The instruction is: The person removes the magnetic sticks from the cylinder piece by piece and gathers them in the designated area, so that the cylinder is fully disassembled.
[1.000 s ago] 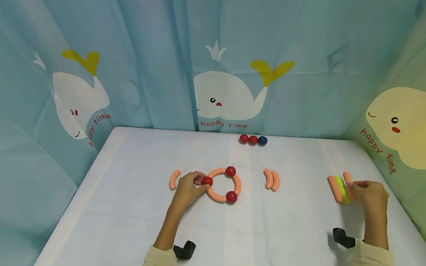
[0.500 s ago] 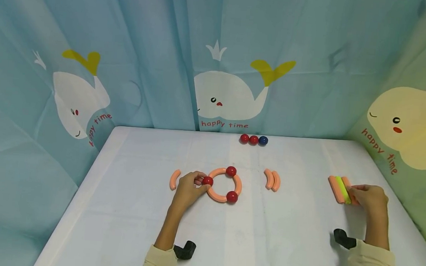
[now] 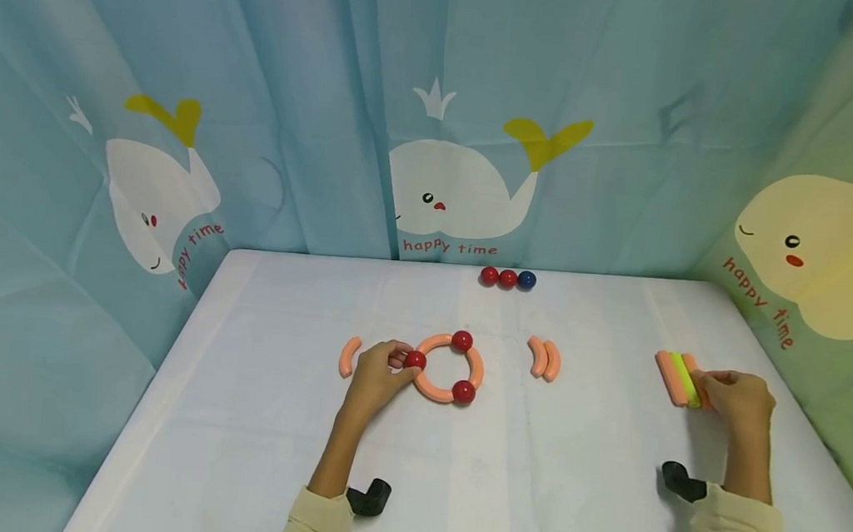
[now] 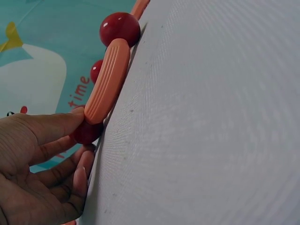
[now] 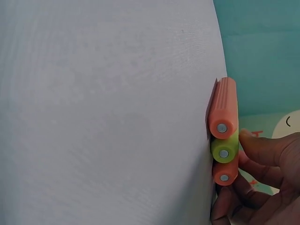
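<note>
On the white table, a ring of curved orange magnetic sticks [image 3: 476,368] is joined by red balls [image 3: 464,393]. My left hand [image 3: 376,379] pinches the red ball [image 3: 415,360] on the ring's left side. The left wrist view shows thumb and fingers around this ball [image 4: 88,133], against the end of a ribbed curved orange stick [image 4: 108,82]. Far to the right, three straight magnetic sticks lie side by side: orange [image 3: 671,377], green [image 3: 685,378] and orange. My right hand [image 3: 745,404] holds the rightmost orange stick [image 3: 690,364] between thumb and fingers. Metal discs show in the stick ends in the right wrist view.
One loose curved orange stick [image 3: 348,357] lies left of my left hand. Two more curved orange sticks [image 3: 544,360] lie right of the ring. Two red balls [image 3: 498,277] and a blue ball [image 3: 526,280] sit at the back edge, before a whale-print curtain [image 3: 317,124].
My right hand has drawn the rightmost orange stick slightly toward me and left, so it lies level alongside the green one. My left hand stays at the red ball.
</note>
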Tool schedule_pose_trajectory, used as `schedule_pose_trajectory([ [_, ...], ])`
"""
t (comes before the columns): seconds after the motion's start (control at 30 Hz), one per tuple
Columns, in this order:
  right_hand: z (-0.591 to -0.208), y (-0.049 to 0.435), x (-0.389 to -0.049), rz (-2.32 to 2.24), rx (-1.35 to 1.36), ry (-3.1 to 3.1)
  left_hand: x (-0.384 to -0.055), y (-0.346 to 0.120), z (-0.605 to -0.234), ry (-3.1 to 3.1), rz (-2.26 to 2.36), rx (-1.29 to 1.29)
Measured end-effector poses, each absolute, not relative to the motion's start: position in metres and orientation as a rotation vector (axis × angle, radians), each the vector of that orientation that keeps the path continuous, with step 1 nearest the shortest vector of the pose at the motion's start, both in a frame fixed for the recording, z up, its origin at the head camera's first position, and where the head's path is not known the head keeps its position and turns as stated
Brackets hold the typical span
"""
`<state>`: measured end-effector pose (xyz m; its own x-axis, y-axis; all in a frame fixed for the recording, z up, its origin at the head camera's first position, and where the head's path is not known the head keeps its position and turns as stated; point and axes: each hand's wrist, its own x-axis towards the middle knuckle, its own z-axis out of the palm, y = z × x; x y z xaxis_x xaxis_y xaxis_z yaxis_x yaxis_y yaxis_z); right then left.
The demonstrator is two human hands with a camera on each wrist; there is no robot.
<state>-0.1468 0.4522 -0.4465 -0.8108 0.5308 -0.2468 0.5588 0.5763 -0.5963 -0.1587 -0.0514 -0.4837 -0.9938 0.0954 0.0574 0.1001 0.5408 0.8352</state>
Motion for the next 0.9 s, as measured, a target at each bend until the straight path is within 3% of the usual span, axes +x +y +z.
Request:
schedule_pose_trajectory([
  [0.53,-0.437,0.419,-0.146,-1.167,0.964,3.014,-0.157,-0.051,-0.481,-2.767,-1.487,-0.195],
  [0.63,-0.427,0.392,-0.15,-1.223,0.726,3.169,-0.157,-0.05,-0.481,-2.779,-1.458,-0.205],
  [0.9,-0.419,0.3,-0.156,-1.182,-0.421,3.231,-0.153,-0.047,-0.474,-2.778,-1.22,-0.335],
])
